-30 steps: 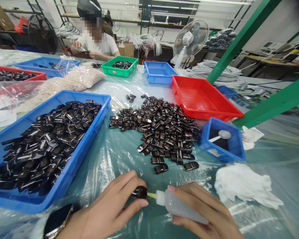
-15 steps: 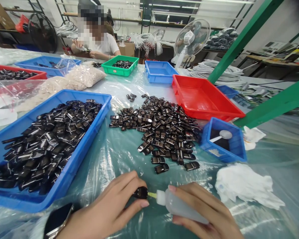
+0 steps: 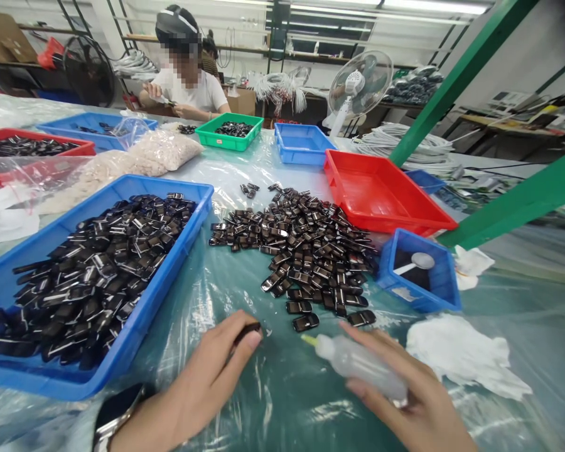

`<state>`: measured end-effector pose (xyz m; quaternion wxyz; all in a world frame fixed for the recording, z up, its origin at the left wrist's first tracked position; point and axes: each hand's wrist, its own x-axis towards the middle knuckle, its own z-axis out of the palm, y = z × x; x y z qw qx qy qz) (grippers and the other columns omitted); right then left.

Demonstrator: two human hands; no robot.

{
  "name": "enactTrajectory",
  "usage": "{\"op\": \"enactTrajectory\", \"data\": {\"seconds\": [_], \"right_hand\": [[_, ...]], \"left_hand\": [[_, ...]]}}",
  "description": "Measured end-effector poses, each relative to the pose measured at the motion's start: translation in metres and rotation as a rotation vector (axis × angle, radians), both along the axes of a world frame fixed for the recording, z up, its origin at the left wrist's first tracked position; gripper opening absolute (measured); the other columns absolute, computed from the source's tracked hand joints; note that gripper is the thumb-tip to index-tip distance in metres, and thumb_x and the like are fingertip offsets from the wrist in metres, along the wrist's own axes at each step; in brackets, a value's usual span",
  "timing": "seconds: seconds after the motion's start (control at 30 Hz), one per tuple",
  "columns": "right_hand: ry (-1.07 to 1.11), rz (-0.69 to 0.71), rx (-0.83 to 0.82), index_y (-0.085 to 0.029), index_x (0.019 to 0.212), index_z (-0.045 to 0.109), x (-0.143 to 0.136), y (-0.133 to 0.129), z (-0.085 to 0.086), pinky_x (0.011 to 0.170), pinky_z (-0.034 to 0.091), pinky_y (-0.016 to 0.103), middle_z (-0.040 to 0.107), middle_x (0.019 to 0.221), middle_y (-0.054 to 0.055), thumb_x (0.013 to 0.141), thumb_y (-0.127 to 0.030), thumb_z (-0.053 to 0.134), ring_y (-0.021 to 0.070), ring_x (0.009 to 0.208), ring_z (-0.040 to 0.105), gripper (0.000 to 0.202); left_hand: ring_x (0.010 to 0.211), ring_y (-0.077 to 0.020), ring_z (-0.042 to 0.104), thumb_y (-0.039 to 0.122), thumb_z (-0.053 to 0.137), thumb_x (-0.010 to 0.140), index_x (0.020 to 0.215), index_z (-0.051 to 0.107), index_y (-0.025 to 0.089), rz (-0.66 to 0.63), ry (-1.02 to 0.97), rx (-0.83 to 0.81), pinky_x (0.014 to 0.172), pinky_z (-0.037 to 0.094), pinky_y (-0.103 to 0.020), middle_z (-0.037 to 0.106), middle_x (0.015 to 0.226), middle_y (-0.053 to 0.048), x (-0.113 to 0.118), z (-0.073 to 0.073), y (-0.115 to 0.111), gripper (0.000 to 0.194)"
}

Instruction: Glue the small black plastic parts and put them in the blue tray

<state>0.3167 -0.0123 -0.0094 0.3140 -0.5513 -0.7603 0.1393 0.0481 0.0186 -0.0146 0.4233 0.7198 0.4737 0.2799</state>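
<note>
Toward the near edge of the bench [image 3: 273, 408], your left hand [image 3: 207, 376] pinches a black casing [image 3: 248, 329] between thumb and fingers; they cover most of it, so you cannot tell its long axis. Your right hand [image 3: 405, 389] wraps a translucent squeeze bottle [image 3: 365, 364], thumb below and fingers above. The bottle's long axis runs from its base at lower right to its yellow nozzle [image 3: 309, 340] at upper left, so the tip points toward your left fingertips, near the casing but apart from it. To your left, the large blue tray's near-right corner sits beside your left wrist, its right wall [image 3: 174, 270] slanting away. Beyond your hands spreads a pile of black casings [image 3: 311, 251], reaching the near-left edge of a red tray [image 3: 376, 188].
</note>
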Motion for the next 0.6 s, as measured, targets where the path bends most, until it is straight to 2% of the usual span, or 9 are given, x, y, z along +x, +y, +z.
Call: {"op": "enactTrajectory", "data": {"seconds": [0.07,0.17,0.3,0.43,0.5,0.57,0.6], "right_hand": [[0.105,-0.113,-0.018,-0.026,0.117,0.065,0.003,0.006,-0.004,0.075,0.060,0.031,0.073,0.109,0.007,0.082,-0.039,0.064,0.0249,0.098,0.070,0.037],[0.288,-0.223,-0.050,-0.022,0.108,0.062,0.004,0.016,-0.011,0.075,0.059,0.029,0.074,0.105,0.009,0.083,-0.046,0.060,0.0232,0.094,0.071,0.035],[0.279,-0.214,-0.072,-0.021,0.099,0.059,0.003,0.022,-0.020,0.076,0.058,0.026,0.074,0.097,0.007,0.081,-0.042,0.064,0.0209,0.089,0.071,0.028],[0.135,-0.150,-0.035,-0.022,0.106,0.055,0.006,0.022,-0.030,0.074,0.058,0.025,0.073,0.103,0.006,0.083,-0.039,0.062,0.0217,0.093,0.071,0.029],[0.089,-0.219,0.093,-0.021,0.110,0.051,0.009,0.019,-0.031,0.075,0.059,0.033,0.069,0.108,0.009,0.082,-0.045,0.061,0.0258,0.094,0.069,0.038],[0.057,-0.329,0.334,-0.020,0.109,0.050,0.010,0.015,-0.030,0.074,0.057,0.041,0.064,0.103,0.011,0.079,-0.048,0.063,0.0297,0.089,0.066,0.043],[0.029,-0.332,0.455,-0.021,0.106,0.051,0.008,0.011,-0.028,0.073,0.056,0.042,0.063,0.097,0.010,0.079,-0.046,0.063,0.0296,0.085,0.066,0.038]], "left_hand": [[0.069,-0.0176,0.049,0.039,0.026,0.103,0.085,0.049,0.022,0.066,-0.024,-0.029,0.060,0.038,-0.028,0.049,0.074,0.001,0.000,-0.001,0.002,0.034],[0.065,-0.0166,0.044,0.043,0.025,0.102,0.082,0.047,0.022,0.098,-0.048,-0.040,0.058,0.035,-0.027,0.044,0.070,0.002,-0.001,0.001,0.002,0.036],[0.065,-0.0171,0.044,0.043,0.026,0.102,0.081,0.046,0.022,0.107,-0.074,-0.042,0.059,0.036,-0.028,0.043,0.070,0.002,0.000,0.003,0.000,0.036],[0.068,-0.0171,0.046,0.044,0.028,0.102,0.083,0.048,0.021,0.113,-0.100,-0.023,0.063,0.036,-0.029,0.045,0.072,0.002,0.001,0.005,-0.001,0.035],[0.070,-0.0172,0.047,0.044,0.027,0.102,0.083,0.048,0.021,0.114,-0.120,-0.016,0.064,0.036,-0.029,0.046,0.074,0.001,0.000,0.005,-0.001,0.036],[0.072,-0.0174,0.047,0.044,0.023,0.102,0.083,0.047,0.022,0.124,-0.142,-0.013,0.067,0.037,-0.029,0.045,0.074,0.001,-0.001,0.006,-0.003,0.038],[0.073,-0.0174,0.047,0.043,0.021,0.103,0.083,0.046,0.022,0.133,-0.154,-0.013,0.068,0.037,-0.029,0.044,0.074,0.001,-0.002,0.006,-0.004,0.039]]}}
